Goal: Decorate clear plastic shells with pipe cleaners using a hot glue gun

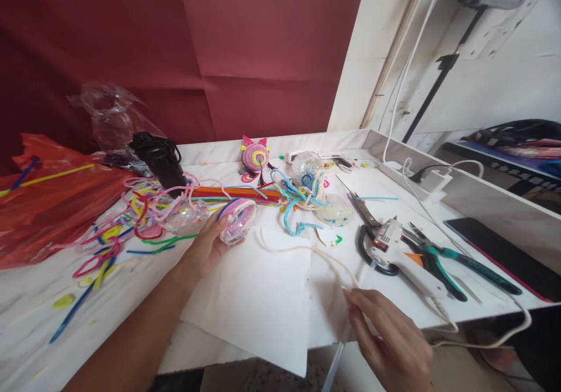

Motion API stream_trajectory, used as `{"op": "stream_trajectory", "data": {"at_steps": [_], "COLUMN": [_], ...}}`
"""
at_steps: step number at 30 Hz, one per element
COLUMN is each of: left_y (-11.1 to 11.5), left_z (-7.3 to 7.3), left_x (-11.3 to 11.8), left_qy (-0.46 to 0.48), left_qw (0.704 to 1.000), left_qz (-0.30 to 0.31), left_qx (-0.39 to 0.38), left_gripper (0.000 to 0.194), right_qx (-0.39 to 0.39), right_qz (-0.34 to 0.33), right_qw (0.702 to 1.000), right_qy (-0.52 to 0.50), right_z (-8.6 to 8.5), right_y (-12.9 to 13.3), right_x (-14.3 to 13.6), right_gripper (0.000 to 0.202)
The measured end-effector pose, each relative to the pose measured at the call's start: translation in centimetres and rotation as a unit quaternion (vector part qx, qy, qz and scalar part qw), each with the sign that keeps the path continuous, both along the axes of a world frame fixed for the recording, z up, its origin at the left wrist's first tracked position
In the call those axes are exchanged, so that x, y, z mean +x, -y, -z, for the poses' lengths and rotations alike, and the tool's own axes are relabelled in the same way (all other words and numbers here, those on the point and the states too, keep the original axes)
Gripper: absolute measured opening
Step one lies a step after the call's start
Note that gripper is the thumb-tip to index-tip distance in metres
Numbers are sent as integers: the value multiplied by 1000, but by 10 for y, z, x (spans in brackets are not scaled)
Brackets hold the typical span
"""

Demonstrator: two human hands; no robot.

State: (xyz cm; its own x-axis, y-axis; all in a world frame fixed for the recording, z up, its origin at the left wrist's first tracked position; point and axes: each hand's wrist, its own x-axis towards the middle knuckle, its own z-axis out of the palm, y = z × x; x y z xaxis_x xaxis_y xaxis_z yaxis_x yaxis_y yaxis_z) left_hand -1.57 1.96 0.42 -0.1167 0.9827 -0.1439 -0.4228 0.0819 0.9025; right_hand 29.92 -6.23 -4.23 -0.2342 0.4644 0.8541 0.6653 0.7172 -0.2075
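"Where's the piece you're watching?"

"On my feed, the clear round shell (239, 221), lined in pink and purple, is at the far edge of the white paper (258, 298). The left hand (212, 245) grips it, fingers curled around its side."

"And the right hand (388, 333)?"

"I see it just right of the paper, thumb and fingertips pinching a cream strand (326, 253). That curves back over the paper's far right corner; I can't tell whether they touch."

"Anything else?"

"Further right of the paper, I've got a glue gun (405, 263), then pliers (442, 257); left of it, tangled fuzzy stems (142, 210)."
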Motion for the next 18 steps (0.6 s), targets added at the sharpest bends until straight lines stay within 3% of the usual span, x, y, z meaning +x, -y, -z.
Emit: {"op": "stream_trajectory", "data": {"at_steps": [9,13,18], "left_y": [-2,-1,-5], "left_z": [3,-4,-16], "left_x": [-5,-1,7], "left_qy": [-17,-46,-95], "left_qw": [999,998,995], "left_qz": [25,38,15], "left_qx": [10,5,-11], "left_gripper": [51,48,46], "right_qx": [-20,-26,-9], "right_qz": [-13,-8,78], "right_qw": [1000,999,997], "right_qy": [-11,-23,-27], "right_z": [0,-5,-20], "right_y": [-1,-3,-12], "right_x": [0,1,18], "right_gripper": [29,31,26]}}
